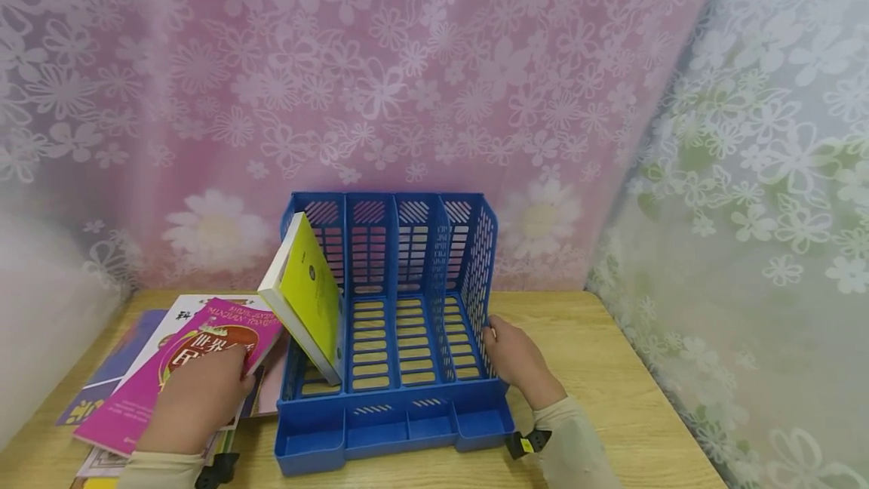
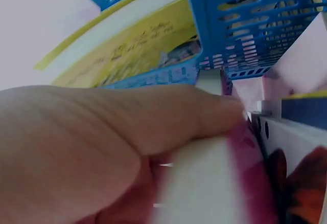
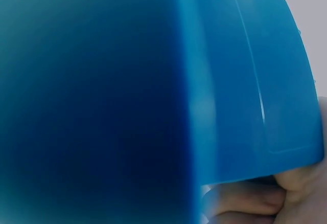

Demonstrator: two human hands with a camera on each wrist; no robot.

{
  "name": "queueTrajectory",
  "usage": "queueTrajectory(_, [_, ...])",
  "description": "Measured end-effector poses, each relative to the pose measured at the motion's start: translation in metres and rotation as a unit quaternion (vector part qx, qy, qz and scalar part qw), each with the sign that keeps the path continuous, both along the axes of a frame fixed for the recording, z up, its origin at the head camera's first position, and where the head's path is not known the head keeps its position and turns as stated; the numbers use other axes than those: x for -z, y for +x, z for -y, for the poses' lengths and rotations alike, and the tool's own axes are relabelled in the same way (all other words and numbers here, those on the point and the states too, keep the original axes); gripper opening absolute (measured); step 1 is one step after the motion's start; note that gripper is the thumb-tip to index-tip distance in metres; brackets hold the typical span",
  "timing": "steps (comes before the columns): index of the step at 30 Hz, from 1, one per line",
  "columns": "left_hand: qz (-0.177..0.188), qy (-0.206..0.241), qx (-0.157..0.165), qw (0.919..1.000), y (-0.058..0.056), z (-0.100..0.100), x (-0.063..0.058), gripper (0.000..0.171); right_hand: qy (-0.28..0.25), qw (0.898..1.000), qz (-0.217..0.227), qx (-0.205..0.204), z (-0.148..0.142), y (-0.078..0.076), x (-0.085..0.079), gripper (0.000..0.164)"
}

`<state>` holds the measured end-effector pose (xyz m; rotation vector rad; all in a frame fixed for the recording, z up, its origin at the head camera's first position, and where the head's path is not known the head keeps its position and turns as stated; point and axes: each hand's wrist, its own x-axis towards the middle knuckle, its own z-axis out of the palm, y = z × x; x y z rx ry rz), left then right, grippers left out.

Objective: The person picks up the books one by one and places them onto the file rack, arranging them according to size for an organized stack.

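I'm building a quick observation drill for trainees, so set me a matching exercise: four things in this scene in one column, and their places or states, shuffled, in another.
Things:
1. Yellow book
2. Magenta book
3. Right hand
4. Blue rack

Places or states:
A. Gripping the rack's side
B. Divided into four upright compartments
C. Tilted, inside the rack's leftmost compartment
D. Held by the left hand, outside the rack

Right pairs: 1-C, 2-D, 3-A, 4-B
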<state>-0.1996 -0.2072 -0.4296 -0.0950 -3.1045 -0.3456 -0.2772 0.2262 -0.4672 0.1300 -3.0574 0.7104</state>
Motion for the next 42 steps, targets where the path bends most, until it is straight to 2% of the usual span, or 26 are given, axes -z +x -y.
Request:
queueTrajectory(3, [0.009, -0.002, 0.000, 1.0000, 0.001, -0.007, 0.003, 0.036, -0.003, 1.000, 0.001, -0.001, -0.001, 0.000, 0.001, 0.042])
queueTrajectory(8, [0.016, -0.005, -0.034, 0.9993, 0.000, -0.024, 0.005, 0.062, 0.000, 1.000, -0.002, 0.000, -0.002, 0.000, 0.001, 0.045])
queueTrajectory(10, [0.012, -0.006, -0.047, 0.9988, 0.001, -0.030, 0.006, 0.067, 0.001, 1.000, -0.004, 0.001, -0.003, 0.000, 0.002, 0.044])
queueTrajectory(16, [-0.021, -0.010, -0.058, 0.9981, 0.000, -0.038, 0.008, 0.032, -0.010, 1.000, -0.005, 0.008, -0.003, 0.000, 0.004, 0.043])
queueTrajectory(19, [-0.027, -0.017, -0.058, 0.9978, -0.002, -0.035, 0.009, 0.026, -0.010, 1.000, -0.009, 0.006, -0.004, 0.000, 0.005, 0.043])
queueTrajectory(22, [-0.034, -0.005, -0.063, 0.9974, -0.004, -0.030, 0.015, 0.039, -0.009, 1.000, -0.009, 0.004, -0.003, 0.000, 0.005, 0.042])
queueTrajectory(26, [-0.026, 0.009, -0.075, 0.9968, -0.005, -0.025, 0.022, 0.069, -0.004, 1.000, -0.010, 0.002, -0.002, 0.000, 0.004, 0.042])
queueTrajectory(29, [-0.016, 0.002, -0.082, 0.9965, -0.004, -0.023, 0.024, 0.077, 0.002, 1.000, -0.006, -0.001, 0.000, 0.001, 0.003, 0.043])
queueTrajectory(32, [-0.014, 0.011, -0.092, 0.9956, -0.004, -0.022, 0.023, 0.079, 0.009, 1.000, -0.004, -0.003, 0.001, 0.002, 0.001, 0.042])
queueTrajectory(34, [-0.017, 0.019, -0.086, 0.9959, -0.004, -0.019, 0.019, 0.068, 0.012, 1.000, -0.005, -0.006, 0.002, 0.002, 0.000, 0.040])
queueTrajectory(38, [-0.020, 0.042, -0.063, 0.9969, -0.002, -0.009, 0.006, 0.027, 0.014, 1.000, -0.004, -0.010, 0.002, 0.001, 0.000, 0.037])
queueTrajectory(42, [-0.033, 0.071, -0.061, 0.9950, 0.003, -0.001, -0.010, 0.013, 0.012, 1.000, 0.004, -0.010, 0.003, 0.000, -0.001, 0.038])
